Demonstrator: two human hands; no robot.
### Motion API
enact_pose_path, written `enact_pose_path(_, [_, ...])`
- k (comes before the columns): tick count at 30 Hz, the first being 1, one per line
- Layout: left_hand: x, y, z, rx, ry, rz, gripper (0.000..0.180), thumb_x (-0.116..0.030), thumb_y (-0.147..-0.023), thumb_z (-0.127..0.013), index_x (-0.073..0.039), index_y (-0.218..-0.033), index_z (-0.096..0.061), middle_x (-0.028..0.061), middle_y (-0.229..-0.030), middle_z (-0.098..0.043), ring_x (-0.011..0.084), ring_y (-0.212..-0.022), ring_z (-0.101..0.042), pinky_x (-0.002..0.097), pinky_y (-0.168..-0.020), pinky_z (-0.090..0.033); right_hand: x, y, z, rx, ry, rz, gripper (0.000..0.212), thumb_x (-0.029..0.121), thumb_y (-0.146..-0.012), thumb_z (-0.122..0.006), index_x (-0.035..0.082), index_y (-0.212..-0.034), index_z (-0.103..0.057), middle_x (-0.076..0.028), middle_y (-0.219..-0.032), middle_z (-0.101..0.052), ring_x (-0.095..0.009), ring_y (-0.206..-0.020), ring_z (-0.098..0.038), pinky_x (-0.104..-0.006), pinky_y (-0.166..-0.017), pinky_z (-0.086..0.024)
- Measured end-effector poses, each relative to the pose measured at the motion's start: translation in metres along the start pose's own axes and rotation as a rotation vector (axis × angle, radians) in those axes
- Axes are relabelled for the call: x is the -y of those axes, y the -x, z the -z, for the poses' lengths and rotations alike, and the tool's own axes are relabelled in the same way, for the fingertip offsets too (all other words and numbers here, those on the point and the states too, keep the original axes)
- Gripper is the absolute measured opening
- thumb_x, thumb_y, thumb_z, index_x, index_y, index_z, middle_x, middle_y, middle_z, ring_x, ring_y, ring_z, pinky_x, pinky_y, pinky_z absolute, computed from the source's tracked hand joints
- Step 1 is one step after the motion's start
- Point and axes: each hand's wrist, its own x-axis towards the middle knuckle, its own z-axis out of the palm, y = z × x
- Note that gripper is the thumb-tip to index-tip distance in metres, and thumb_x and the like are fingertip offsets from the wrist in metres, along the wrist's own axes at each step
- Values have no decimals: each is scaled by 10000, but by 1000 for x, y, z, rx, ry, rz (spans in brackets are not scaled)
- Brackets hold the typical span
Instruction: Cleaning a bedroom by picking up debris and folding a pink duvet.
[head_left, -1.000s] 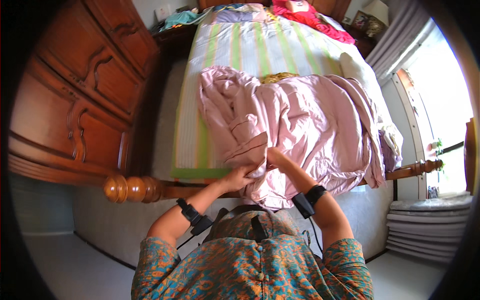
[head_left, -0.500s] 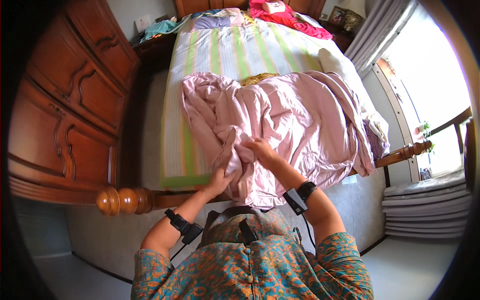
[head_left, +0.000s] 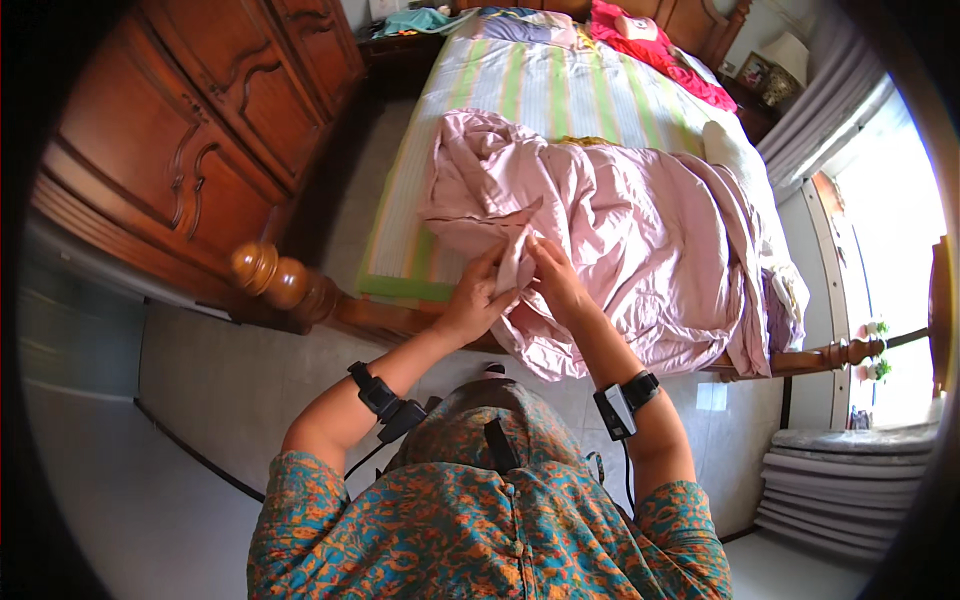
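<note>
— Hands first, since they're nearest to me: my left hand (head_left: 478, 298) and right hand (head_left: 556, 282) meet at the foot of the bed, just past the wooden footboard (head_left: 330, 305), both pinched shut on one narrow flap of the pink sheet (head_left: 620, 215).

— Which way does that flap run from your fingers?

— Up and away from me. Its long axis stands nearly upright between my two thumbs, and the free tip points toward the head of the bed. The rest of the sheet lies bunched beyond my fingers and off to my right, spilling over the right edge of the mattress.

— Which hand is closer to the bulk?

— I'd judge the right; the left sits on the side of the bare striped cover (head_left: 520, 90).

— And farther out?

— Dark wooden wardrobe (head_left: 200, 130) to my left, red pillow (head_left: 650, 45) at the far end.
</note>
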Motion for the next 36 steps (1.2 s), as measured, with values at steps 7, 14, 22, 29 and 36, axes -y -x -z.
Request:
enact_pose_path(7, [-18, 46, 17, 128, -299, -93, 330, -222, -793, -623, -28, -1058, -593, 161, -1290, -389, 339, -1158, -398, 407, -957, -340, -16, 13, -30, -12, 92, -129, 286, 299, -835, -569, 18, -889, -557, -61, -772, -593, -157, -693, -553, -291, -611, -437])
enact_pose_path(14, [-17, 91, 65, 141, -127, 60, 212, -182, -799, -601, -31, -948, -613, 152, -1302, -414, 325, -1142, -445, 372, -924, -381, -40, 8, -65, 4, 228, 57, 219, 218, -866, -473, 38, -951, -566, -31, -773, -572, -115, -656, -510, -253, -589, -402])
enact_pose_path(22, [13, 156, 183, 53, 174, 255, 170, -134, -858, -548, -33, -984, -601, 82, -1049, -600, 152, -862, -586, 269, -734, -472, 10, -21, -138, -236, 598, 318, 223, 306, -846, -545, 86, -843, -574, 69, -639, -420, -53, -577, -352, -241, -506, -283])
enact_pose_path(29, [55, 242, 333, -94, 268, 459, 204, -158, -890, -507, 4, -989, -583, 69, -901, -631, 112, -786, -581, 245, -716, -464, 47, -48, -211, -149, 449, 257, 230, 280, -850, -476, 77, -917, -560, 25, -690, -502, -87, -579, -453, -238, -512, -352])
enact_pose_path(36, [77, 265, 440, -224, 327, 587, 214, -186, -904, -488, -6, -979, -577, 53, -898, -616, 104, -770, -551, 246, -754, -453, 52, -105, -252, -205, 350, 165, 326, 253, -848, -539, 11, -1067, -536, -79, -972, -590, -154, -858, -555, -286, -769, -441])
